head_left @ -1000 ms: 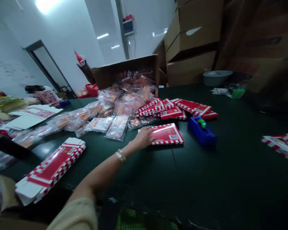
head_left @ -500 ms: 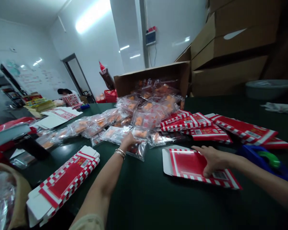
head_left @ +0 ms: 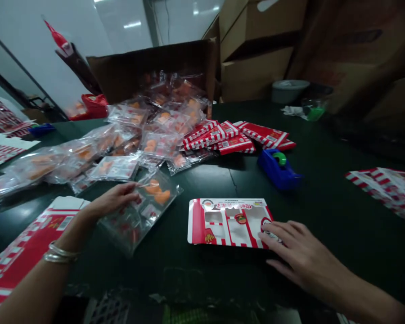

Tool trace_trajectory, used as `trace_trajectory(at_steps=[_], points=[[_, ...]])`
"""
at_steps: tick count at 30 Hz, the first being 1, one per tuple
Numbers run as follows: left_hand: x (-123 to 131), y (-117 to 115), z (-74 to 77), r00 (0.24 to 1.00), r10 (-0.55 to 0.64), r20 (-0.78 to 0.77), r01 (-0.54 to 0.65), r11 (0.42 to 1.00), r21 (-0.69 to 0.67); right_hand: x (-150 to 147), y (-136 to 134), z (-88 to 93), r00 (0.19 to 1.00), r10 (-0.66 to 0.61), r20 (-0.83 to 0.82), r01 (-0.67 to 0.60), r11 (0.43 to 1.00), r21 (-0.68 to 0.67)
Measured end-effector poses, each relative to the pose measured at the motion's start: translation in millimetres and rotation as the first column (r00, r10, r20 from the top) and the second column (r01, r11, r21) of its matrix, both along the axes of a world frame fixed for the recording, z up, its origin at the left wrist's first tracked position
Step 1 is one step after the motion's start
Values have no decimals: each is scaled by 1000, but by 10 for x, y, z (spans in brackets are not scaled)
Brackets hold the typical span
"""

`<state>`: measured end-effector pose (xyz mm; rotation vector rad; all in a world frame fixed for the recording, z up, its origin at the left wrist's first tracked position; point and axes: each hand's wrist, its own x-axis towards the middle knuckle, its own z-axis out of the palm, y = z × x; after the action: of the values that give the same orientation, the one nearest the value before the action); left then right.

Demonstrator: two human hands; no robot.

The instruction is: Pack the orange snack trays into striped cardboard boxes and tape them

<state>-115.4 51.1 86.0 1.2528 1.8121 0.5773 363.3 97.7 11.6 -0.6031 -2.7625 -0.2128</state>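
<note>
My left hand (head_left: 116,200) is closed on the edge of a clear plastic packet (head_left: 151,202), lifted in front of the pile. Orange pieces and small printed parts show through its film. My right hand (head_left: 293,247) grips the right end of a flat red-and-white carton (head_left: 231,222), fingers over its top face and thumb at the near side. Cut-out windows and printed fries and a burger mark that face. Beside my left forearm lies a stack of flat red-and-white cartons (head_left: 30,247).
Behind, similar packets (head_left: 162,119) spill from a large cardboard box (head_left: 121,76). Filled-looking red cartons (head_left: 231,137) lie right of them, near a blue tape dispenser (head_left: 278,168). More striped cartons (head_left: 388,191) sit at far right; a grey basin (head_left: 288,91) stands behind.
My left hand has pulled a packet off the pile toward me. The carton under my right hand has been turned from its plain red side to its windowed side. The view has swung right and down.
</note>
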Motion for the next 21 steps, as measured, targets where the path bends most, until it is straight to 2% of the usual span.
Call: trace_trajectory(at_steps=[2,3,6,8,10,12,17,19,21], points=[[76,-50,-137,999,-12,38,14,999,-45,-58,53,56,992,-80,100,96,981,-168],[123,-51,-214,999,-1,44,2,999,-44,-120,136,93,978,-113,175,157,952,-263],[256,-7,-459,998,57,42,-56,998,-7,-364,443,115,901,-123,416,339,799,-496],[301,3,-598,995,71,67,-71,997,-3,-486,591,32,874,-109,474,390,740,-548],[310,-48,-686,990,65,129,-64,998,-12,-514,661,-85,888,-113,446,369,753,-545],[308,-166,-723,977,64,206,-62,998,-15,-453,667,-181,919,-117,377,315,793,-521],[482,-564,-740,922,121,367,-132,991,5,-230,573,-254,980,-113,162,179,858,-482],[641,-686,-752,838,181,514,-208,978,-6,-213,545,-258,990,-90,108,129,886,-445],[802,-768,-764,705,209,677,-248,968,-41,-235,537,-260,995,-42,87,73,913,-401]])
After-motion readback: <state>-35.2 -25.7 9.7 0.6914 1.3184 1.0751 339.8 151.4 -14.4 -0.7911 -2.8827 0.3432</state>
